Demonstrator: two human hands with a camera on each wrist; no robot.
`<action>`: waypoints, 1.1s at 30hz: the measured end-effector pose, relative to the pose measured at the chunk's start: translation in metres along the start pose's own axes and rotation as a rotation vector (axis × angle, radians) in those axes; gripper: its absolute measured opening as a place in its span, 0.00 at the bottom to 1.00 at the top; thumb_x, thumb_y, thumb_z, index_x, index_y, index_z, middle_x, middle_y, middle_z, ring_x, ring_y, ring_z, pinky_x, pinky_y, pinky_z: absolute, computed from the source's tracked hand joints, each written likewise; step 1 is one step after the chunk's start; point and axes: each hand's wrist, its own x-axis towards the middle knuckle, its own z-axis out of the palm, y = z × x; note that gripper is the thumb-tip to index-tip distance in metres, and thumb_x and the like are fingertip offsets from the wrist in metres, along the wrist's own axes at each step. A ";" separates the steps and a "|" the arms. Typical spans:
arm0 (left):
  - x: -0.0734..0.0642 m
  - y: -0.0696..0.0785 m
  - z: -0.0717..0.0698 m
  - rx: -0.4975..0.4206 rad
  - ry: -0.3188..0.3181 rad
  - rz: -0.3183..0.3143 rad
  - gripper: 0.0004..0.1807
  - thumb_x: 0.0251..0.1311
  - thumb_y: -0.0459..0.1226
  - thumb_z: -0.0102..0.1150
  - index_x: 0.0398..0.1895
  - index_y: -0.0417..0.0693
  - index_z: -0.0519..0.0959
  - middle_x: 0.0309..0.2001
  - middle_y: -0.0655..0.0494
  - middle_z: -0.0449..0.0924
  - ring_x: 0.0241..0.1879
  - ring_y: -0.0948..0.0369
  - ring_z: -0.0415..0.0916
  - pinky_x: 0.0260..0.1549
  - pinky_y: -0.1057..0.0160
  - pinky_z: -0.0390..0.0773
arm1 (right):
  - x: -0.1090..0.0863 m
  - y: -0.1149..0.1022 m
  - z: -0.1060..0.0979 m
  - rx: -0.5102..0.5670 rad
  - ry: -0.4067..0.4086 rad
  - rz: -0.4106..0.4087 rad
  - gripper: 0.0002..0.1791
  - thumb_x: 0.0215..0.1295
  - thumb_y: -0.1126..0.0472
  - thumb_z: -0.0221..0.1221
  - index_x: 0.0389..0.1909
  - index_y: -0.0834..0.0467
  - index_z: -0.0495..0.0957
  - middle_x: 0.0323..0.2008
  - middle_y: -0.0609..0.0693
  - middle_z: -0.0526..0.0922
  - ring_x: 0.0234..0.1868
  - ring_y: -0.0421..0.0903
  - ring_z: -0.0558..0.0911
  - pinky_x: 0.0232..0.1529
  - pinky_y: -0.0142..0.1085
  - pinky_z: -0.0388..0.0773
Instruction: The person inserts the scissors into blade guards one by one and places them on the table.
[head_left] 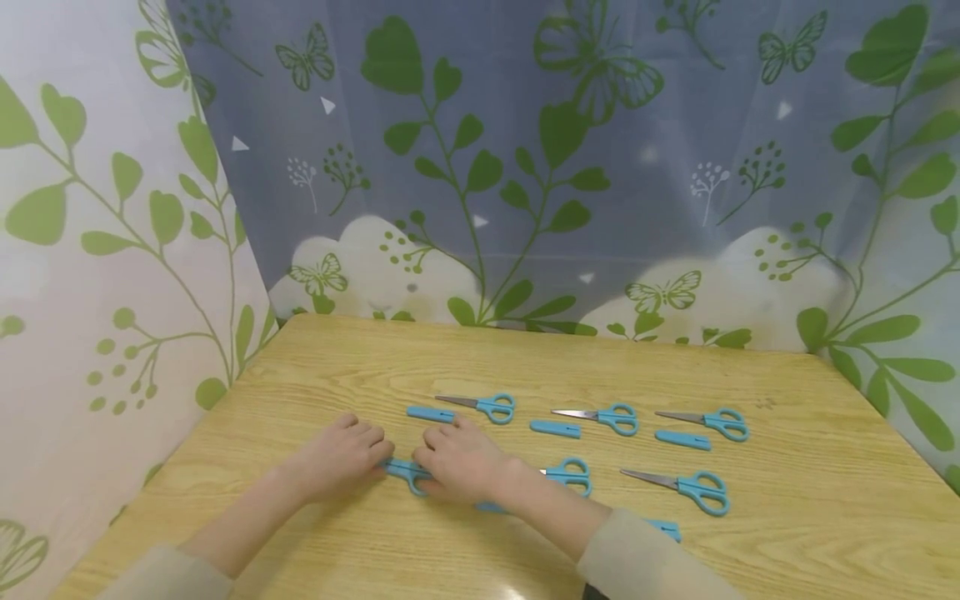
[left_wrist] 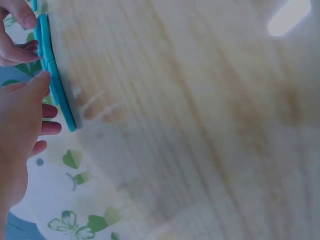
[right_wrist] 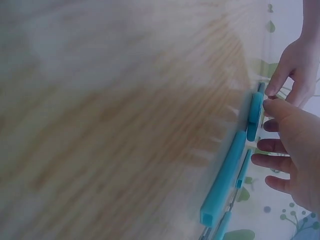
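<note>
A pair of scissors with light blue handles (head_left: 406, 471) lies flat on the table between both hands. In the left wrist view a blue blade cover (left_wrist: 64, 105) lines up with its handle end. My left hand (head_left: 341, 454) pinches the cover side, thumb near the join, other fingers reaching behind. From the right, my right hand (head_left: 467, 462) holds the handle loops between thumb and fingers. The blades are hidden. In the right wrist view a loose blue cover (right_wrist: 224, 180) lies just below the right hand's fingers.
Several open-bladed scissors lie further right, among them back-row scissors (head_left: 495, 407), middle scissors (head_left: 618, 419) and front-right scissors (head_left: 701, 492). Loose blue covers, such as one cover (head_left: 555, 428), lie beside them. A leaf-patterned curtain (head_left: 480, 167) hangs behind the wooden table (head_left: 360, 358).
</note>
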 end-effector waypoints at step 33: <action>0.067 -0.021 0.008 -0.074 -0.011 -0.200 0.22 0.58 0.45 0.58 0.51 0.40 0.73 0.44 0.49 0.77 0.46 0.52 0.75 0.46 0.53 0.74 | -0.028 0.091 0.009 0.346 0.106 0.351 0.20 0.63 0.57 0.58 0.54 0.60 0.73 0.51 0.55 0.75 0.54 0.54 0.72 0.56 0.51 0.67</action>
